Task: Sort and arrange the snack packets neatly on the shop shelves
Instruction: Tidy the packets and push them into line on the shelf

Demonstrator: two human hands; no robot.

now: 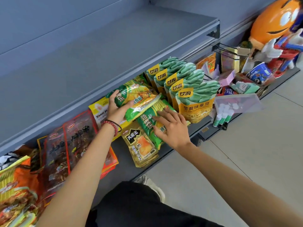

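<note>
Bright, even light. Soft shadow under upper shelf (114, 46). Mild glare on green packet (139, 99). Edges bend; orange figure (275, 22) far right blurred; near-left packets (14, 185) soft.

furn: grey mtl upper shelf (131, 40) w/ back panel (65, 12) | flr (246, 161): pale tiles | lt: soft, even

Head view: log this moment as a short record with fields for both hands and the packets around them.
left hand: grips the upper green packet, which is tilted
right hand: fingers flat on the lower green packet
lower green packet: lies on the shelf, its edge over the gold packets
bean pouches: upright row to the right of the green packets
red packets: to the left, under the left forearm
</note>
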